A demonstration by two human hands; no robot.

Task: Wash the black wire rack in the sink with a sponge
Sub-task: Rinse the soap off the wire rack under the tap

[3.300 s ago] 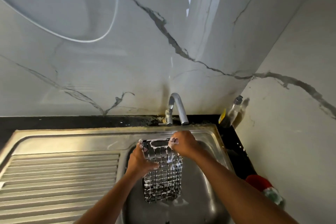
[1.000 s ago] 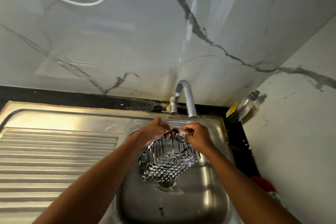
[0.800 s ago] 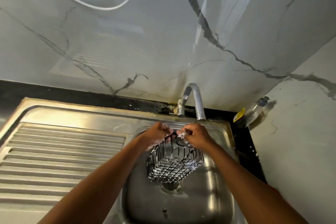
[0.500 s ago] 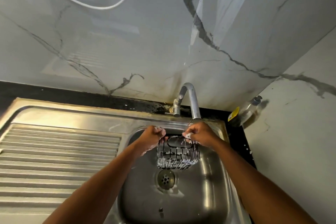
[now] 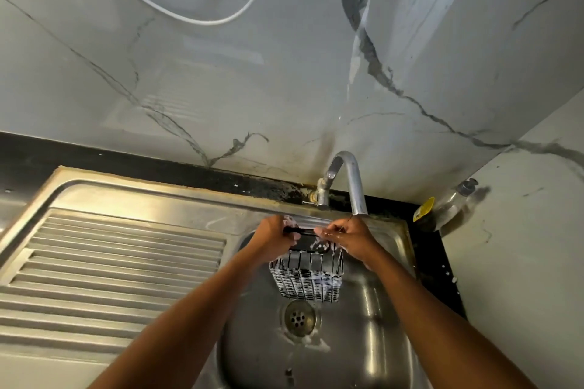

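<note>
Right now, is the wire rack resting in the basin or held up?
Held up: both hands grip the wire rack by its top, above the drain.

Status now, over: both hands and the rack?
Left hand, right hand: both grip rack top. Rack soapy, held above drain. Nothing in the way.

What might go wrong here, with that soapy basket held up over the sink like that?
The wire rack is foamy and hangs from its top edge between the left hand and right hand, so it may slip and drop onto the drain. Suds could also splash past the sink rim toward the bottle.
</note>
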